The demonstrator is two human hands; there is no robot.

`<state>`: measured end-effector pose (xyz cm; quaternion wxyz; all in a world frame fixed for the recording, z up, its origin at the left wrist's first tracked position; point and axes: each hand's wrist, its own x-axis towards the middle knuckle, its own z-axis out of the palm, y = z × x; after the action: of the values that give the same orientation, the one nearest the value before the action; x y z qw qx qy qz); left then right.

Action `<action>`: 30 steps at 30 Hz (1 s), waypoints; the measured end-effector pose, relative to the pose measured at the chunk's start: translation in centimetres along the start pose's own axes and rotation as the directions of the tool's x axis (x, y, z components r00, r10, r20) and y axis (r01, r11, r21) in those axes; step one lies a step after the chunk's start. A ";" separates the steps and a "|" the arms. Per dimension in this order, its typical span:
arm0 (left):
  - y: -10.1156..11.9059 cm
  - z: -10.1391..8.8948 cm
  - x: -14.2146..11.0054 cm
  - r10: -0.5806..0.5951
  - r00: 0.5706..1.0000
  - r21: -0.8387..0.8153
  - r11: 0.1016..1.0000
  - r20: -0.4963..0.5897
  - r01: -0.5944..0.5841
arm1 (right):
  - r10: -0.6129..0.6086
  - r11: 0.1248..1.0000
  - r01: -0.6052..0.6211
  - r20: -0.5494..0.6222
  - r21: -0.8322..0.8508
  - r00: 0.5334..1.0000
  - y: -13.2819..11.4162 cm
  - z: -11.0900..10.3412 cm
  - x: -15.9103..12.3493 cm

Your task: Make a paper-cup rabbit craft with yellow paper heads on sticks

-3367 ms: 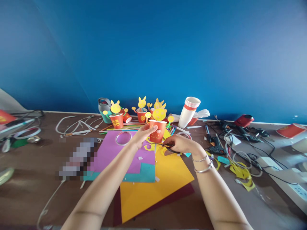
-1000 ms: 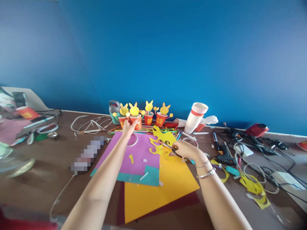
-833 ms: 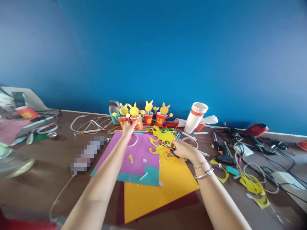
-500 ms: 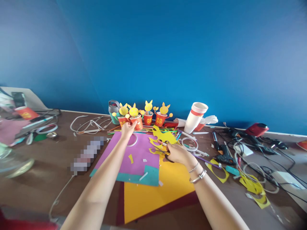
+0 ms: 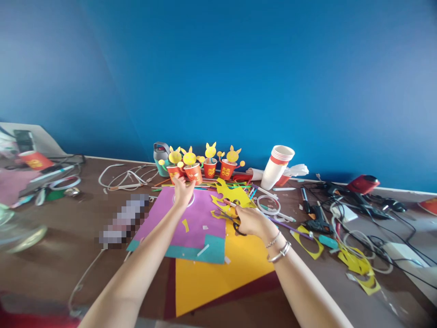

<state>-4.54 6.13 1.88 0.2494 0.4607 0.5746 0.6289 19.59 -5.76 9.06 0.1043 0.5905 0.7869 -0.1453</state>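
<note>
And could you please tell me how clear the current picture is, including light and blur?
Head view, middle: decorated cups fairly crisp; head view, left: clear container smeared, another item pixelated; head view, background: blue wall paler towards both sides.

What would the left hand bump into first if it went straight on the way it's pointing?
The left hand would probably meet the two nearest red cups. It might already touch one; depth is unclear.

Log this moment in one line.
left hand: at red cup, grip unclear | right hand: holding scissors by yellow scraps | decorated cups: in a row
</note>
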 end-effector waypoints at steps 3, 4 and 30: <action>0.5 0.2 -1.3 0.104 0.990 0.154 0.984 -0.096 -0.089 | 0.009 1.000 -0.009 -0.011 -0.009 1.000 0.0 0.0 0.1; 0.8 0.4 -1.7 0.160 0.985 0.183 0.972 -0.066 -0.146 | 0.002 1.000 -0.002 -0.004 -0.007 1.000 -0.1 -0.1 0.1; 3.7 3.9 -5.4 0.374 0.649 0.189 0.754 0.663 -0.628 | -0.034 0.998 0.028 -0.136 -0.047 0.990 -0.7 0.5 0.3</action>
<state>2.03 2.71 3.46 0.1248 0.8158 0.4300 0.3661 18.79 -5.90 8.54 0.0612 0.5841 0.8045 -0.0884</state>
